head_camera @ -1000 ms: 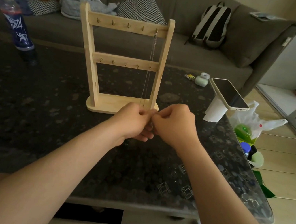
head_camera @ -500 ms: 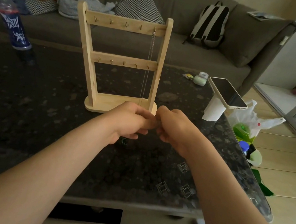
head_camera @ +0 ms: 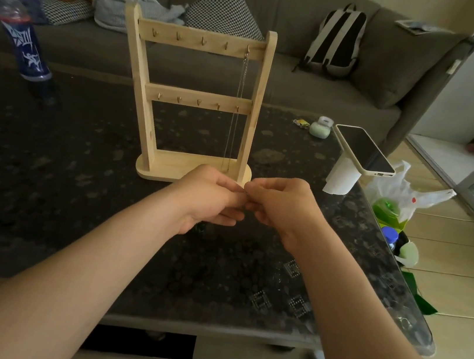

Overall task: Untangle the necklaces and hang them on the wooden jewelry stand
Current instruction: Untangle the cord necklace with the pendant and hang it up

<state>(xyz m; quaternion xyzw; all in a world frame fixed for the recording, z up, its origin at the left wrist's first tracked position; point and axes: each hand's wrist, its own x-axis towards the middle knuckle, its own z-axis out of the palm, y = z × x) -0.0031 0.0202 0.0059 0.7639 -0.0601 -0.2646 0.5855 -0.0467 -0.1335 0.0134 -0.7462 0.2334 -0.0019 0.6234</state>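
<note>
Sofa [head_camera: 302, 103] runs behind the stand. The dark desk [head_camera: 75, 186] carries everything else. Wooden stand [head_camera: 192, 99] is upright mid-desk, with two hook rails. Bottle [head_camera: 29, 56] sits well left of the stand, phone [head_camera: 363, 149] to its right on a white prop.

My left hand [head_camera: 211, 197] and right hand [head_camera: 281, 204] are just in front of the stand's base, over its right end. On both hands the fingers [head_camera: 235, 190] are curled and the tips meet at one spot, pinching something there. I take it to be the tangled necklace, but the chain is too fine to see at the pinch. A small dark bit [head_camera: 199, 228] under the left hand is likely part of it.

Hung necklace [head_camera: 239, 87] is on the rightmost top hook of the stand and drops straight down to the base.

Change: a second ago the fists were bunched knuckle to knuckle. Now they've opened up a little, working tip to tip, slightly nearer the stand base. The hung chain hasn't moved and no new hook is taken.

So I judge one necklace done and the next one not yet freed, with this step still picking the knot. Pulling hard could tighten it.
</note>
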